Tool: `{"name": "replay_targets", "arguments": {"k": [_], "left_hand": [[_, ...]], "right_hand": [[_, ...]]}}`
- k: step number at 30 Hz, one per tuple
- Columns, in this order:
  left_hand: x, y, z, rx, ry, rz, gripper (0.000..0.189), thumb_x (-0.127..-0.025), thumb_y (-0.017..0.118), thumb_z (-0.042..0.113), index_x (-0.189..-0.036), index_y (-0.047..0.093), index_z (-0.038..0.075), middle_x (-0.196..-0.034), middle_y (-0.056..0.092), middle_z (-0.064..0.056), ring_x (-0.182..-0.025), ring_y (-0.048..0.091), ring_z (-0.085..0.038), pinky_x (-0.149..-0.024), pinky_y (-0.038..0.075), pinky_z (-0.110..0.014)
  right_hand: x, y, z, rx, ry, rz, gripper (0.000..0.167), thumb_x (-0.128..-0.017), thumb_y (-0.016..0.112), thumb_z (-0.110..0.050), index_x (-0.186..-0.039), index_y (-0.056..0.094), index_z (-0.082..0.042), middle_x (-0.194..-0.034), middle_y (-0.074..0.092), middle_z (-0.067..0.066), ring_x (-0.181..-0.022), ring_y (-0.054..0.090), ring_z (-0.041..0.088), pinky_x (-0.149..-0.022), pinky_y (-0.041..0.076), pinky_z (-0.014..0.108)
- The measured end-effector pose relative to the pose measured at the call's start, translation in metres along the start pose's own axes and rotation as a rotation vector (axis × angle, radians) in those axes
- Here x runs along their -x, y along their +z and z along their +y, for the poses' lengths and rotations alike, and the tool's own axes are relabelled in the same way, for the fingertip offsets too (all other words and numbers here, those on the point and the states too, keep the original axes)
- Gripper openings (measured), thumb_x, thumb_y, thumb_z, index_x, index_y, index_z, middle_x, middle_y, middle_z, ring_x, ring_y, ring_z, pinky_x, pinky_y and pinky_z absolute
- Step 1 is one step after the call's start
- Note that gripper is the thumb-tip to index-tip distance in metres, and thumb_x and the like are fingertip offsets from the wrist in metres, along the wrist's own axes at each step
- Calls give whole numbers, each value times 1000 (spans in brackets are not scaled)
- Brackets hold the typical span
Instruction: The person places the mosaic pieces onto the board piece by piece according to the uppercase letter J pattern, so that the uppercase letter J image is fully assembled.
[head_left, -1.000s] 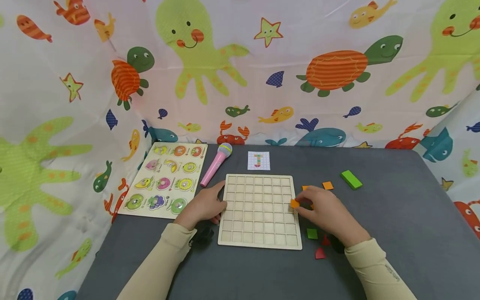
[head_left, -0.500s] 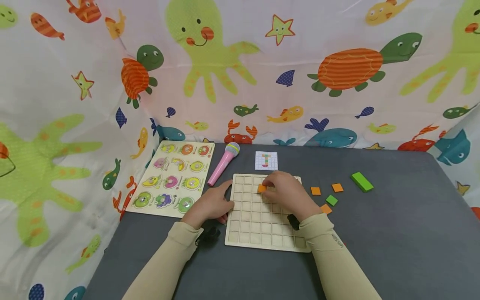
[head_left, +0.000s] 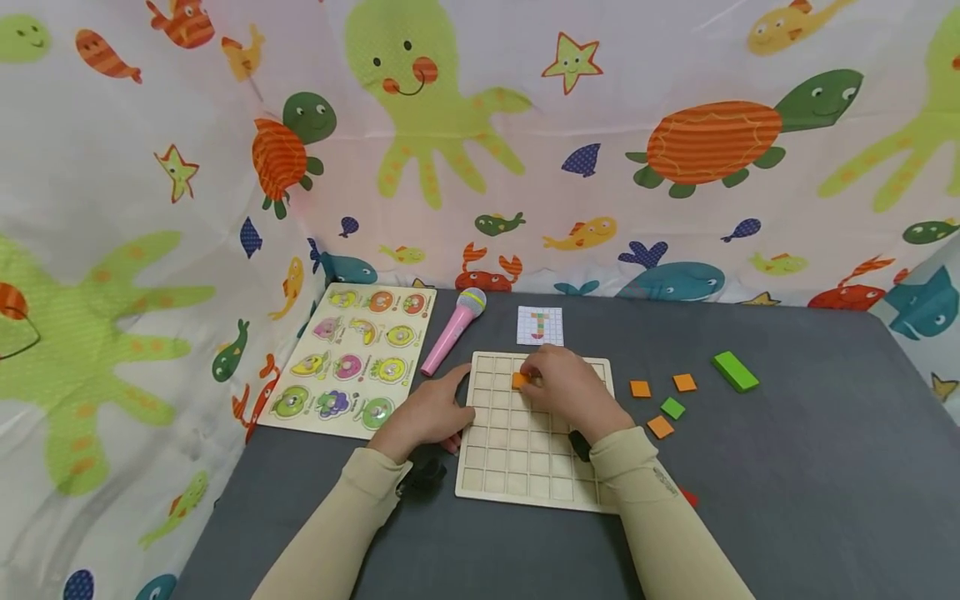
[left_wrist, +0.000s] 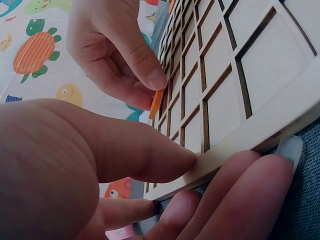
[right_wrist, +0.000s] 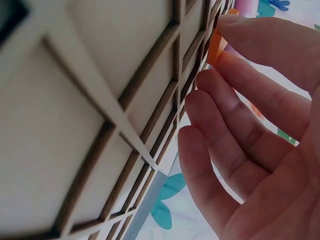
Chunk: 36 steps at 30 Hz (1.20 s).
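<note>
A wooden grid board (head_left: 517, 461) with raised square cells lies flat on the dark table. My left hand (head_left: 429, 414) grips the board's left edge; in the left wrist view its thumb (left_wrist: 150, 150) lies on the frame and the fingertips are at the outer side and underneath. Over the upper part of the board, my right hand (head_left: 573, 392) pinches an orange square tile (head_left: 520, 381) between thumb and forefinger. In the right wrist view the tile (right_wrist: 215, 46) stands tilted close over the cells, while the other fingers curve loosely.
Right of the board lie several orange tiles (head_left: 660, 427), a green tile (head_left: 672, 407) and a green block (head_left: 735, 372). A red piece (head_left: 688, 497) shows beside the right sleeve. Behind are a pattern card (head_left: 540, 325), a pink toy microphone (head_left: 450, 335) and a fruit puzzle board (head_left: 315, 379).
My right hand has carried the orange tile from the board's right edge leftward and up over its top rows. The left hand keeps its grip on the board; the head view has shifted slightly.
</note>
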<state>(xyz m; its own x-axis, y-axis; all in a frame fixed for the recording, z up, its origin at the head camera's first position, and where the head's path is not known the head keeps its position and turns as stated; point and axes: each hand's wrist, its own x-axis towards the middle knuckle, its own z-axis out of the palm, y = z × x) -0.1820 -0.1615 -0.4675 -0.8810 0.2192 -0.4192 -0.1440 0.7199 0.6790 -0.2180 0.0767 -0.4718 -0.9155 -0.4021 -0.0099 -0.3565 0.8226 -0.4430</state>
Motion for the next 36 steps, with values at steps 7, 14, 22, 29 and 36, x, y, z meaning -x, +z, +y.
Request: {"name": "replay_targets", "arguments": {"k": [7, 14, 22, 29, 36], "left_hand": [[3, 2, -1, 15, -8, 6, 79, -102, 67, 17, -171, 30, 17, -71, 71, -10, -51, 71, -21, -49, 61, -34], [1, 3, -1, 15, -3, 5, 78, -101, 68, 18, -171, 31, 18, -74, 71, -11, -51, 71, -21, -49, 61, -34], [-2, 2, 2, 3, 3, 11, 80, -101, 69, 19, -171, 30, 19, -74, 72, -10, -52, 72, -21, -50, 61, -34], [-5, 1, 4, -9, 2, 11, 80, -102, 69, 20, -171, 30, 20, -73, 72, -10, -52, 72, -21, -49, 61, -34], [-3, 1, -3, 10, 1, 12, 80, -101, 68, 19, -171, 31, 19, -72, 71, -11, -51, 71, -21, -50, 61, -33]], "right_hand": [[-1, 0, -2, 35, -9, -16, 20, -95, 81, -22, -112, 82, -10, -112, 77, 7, -103, 71, 25, -95, 62, 45], [2, -2, -3, 46, -12, 12, 19, -95, 81, -20, -111, 83, -10, -109, 76, 7, -99, 71, 24, -93, 62, 44], [2, -4, -2, 44, 7, 16, 21, -95, 82, -23, -112, 83, -11, -114, 76, 7, -104, 71, 26, -95, 62, 45], [0, -3, 2, 56, -1, 22, 21, -95, 81, -22, -112, 82, -10, -112, 76, 7, -100, 70, 25, -94, 62, 44], [16, -18, 4, -47, 36, 26, 27, -97, 79, -24, -121, 81, -10, -116, 74, 7, -106, 71, 26, -95, 62, 47]]}}
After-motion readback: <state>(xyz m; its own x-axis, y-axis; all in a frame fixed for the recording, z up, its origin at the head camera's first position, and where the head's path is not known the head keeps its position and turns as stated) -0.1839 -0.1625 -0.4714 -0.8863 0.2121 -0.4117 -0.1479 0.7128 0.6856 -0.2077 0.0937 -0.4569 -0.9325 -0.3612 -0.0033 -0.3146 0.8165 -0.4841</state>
